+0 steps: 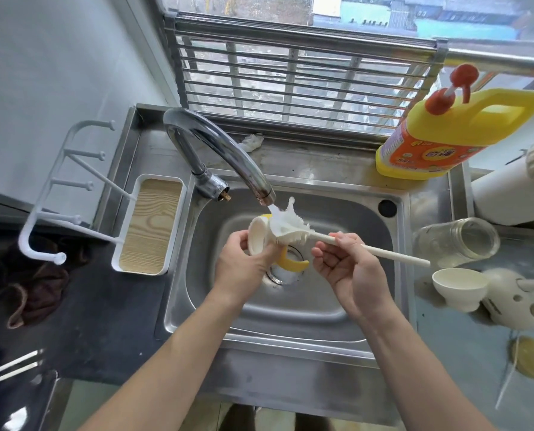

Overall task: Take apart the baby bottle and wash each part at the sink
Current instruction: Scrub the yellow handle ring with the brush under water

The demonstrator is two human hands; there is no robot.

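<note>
**Colours at the sink**

Collar ring [257,236] I'm holding: cream, with yellow handles. Brush [290,227]: white bristles, cream stick. Detergent jug [439,141], far right: yellow body, orange label, red pump. Tray [149,225], left: white rim, pale wood-grain base. Sink [290,321]: bare grey steel. Bottle body [458,242], right: clear glass. Cap [455,286] near it: cream. Cloth [38,290], near left: dark brown.

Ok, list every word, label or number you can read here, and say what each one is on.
Orange label on the yellow plastic detergent bottle: large characters on a dark oval plus small print, all too blurred to read.
Clear glass bottle body on the counter: no legible marks.
Long cream bottle brush and cream collar with yellow handles: no text visible.
</note>
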